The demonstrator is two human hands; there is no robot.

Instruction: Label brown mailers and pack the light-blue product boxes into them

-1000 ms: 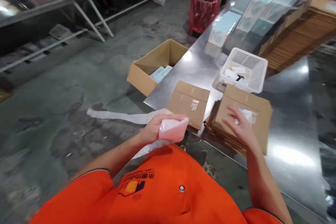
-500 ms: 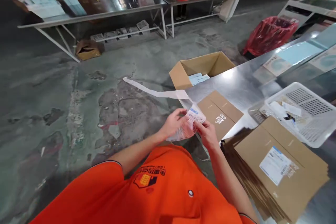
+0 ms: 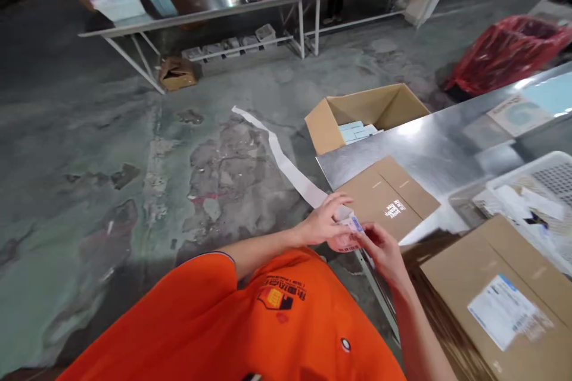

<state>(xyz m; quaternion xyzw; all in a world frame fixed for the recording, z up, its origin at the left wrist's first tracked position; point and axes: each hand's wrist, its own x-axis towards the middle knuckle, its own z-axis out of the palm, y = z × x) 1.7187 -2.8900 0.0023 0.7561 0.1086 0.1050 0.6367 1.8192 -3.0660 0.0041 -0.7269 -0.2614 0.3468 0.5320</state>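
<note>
My left hand (image 3: 324, 223) is closed on a strip of printed labels, just in front of my orange shirt. Facing it, my right hand (image 3: 379, 247) pinches the right edge of the label (image 3: 346, 242), which has blue and dark print and is bent into a curve. From my left hand the long white tail of the label strip (image 3: 290, 171) trails away over the floor side. Right beyond my hands lies a flat brown carton (image 3: 388, 197) with white lettering, on the metal table (image 3: 429, 128).
Stacked flat cartons (image 3: 504, 286), the top one bearing a white shipping label, lie at right beside a white basket (image 3: 556, 181) holding paper scraps. An open box (image 3: 322, 128) with pale blue packs stands past the table edge. Farther back are a red bag-lined bin (image 3: 500, 59) and another person.
My hands have drawn the label in, and it is more folded between them. The strip's tail, bent sideways before, now runs straighter from my left hand. The view has shifted left.
</note>
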